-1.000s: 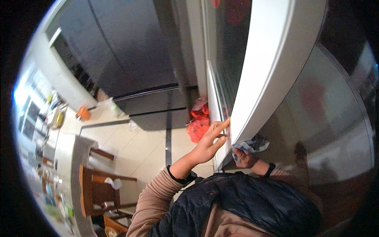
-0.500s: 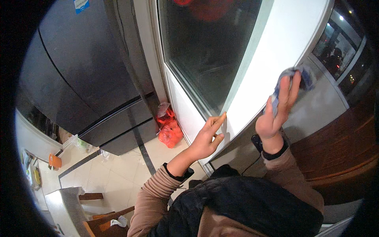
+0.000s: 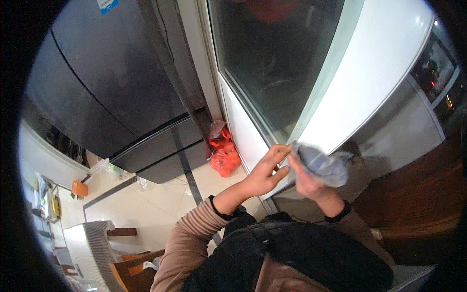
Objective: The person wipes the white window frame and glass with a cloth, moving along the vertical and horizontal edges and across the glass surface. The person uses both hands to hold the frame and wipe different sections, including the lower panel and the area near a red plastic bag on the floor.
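A grey-blue cloth, smeared by motion, is in my right hand, in front of the lower part of a white door panel. Close by on its left is my left hand, fingers stretched out and thumb apart. Its fingertips come right up to the cloth's left edge; whether they touch it I cannot tell. Beyond both hands stands a dark glass pane in a white frame.
A dark refrigerator stands at the left. Red plastic bags lie on the floor beside the door frame. Lower left are a cloth-covered table, a wooden chair and an orange pot. Brown wooden furniture is at right.
My right hand has come down and left with the cloth, from the panel's right edge to beside my left hand. The view has shifted a little; my left hand keeps its pose.
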Demonstrator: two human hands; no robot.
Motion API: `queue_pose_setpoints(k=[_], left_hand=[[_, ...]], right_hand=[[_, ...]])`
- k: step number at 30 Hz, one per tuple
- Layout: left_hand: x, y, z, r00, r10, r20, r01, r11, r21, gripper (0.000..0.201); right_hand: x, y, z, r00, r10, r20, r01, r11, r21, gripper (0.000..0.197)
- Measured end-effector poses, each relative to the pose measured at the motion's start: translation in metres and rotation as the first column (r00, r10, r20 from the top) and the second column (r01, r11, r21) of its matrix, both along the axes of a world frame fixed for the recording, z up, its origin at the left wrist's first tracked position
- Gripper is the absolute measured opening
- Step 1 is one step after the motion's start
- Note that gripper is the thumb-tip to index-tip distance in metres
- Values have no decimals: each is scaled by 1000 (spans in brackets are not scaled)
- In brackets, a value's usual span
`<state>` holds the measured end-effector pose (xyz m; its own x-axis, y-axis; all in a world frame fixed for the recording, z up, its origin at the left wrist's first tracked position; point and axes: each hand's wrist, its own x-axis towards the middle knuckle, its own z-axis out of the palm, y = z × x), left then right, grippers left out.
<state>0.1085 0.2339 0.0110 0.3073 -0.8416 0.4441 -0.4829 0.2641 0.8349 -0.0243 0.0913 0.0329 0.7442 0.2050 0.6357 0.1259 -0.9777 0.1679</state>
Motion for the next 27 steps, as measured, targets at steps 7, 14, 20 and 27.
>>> queue_pose_setpoints(k=[7, 14, 20, 27], left_hand=[[37, 19, 1, 929, -357, -96, 362, 931, 45, 68], [71, 46, -18, 930, -288, 226, 319, 941, -115, 67], [38, -2, -30, 879, -386, 280, 468, 810, -352, 67], [-4, -30, -26, 952, -154, 266, 248, 895, -370, 75]], right_hand=[[37, 44, 33, 933, -277, 230, 210, 938, 278, 44], [72, 76, -7, 789, -600, 136, 565, 794, 225, 68], [53, 97, -15, 770, -629, 103, 483, 681, 550, 64], [8, 100, -4, 766, -529, 366, 156, 705, 692, 45]])
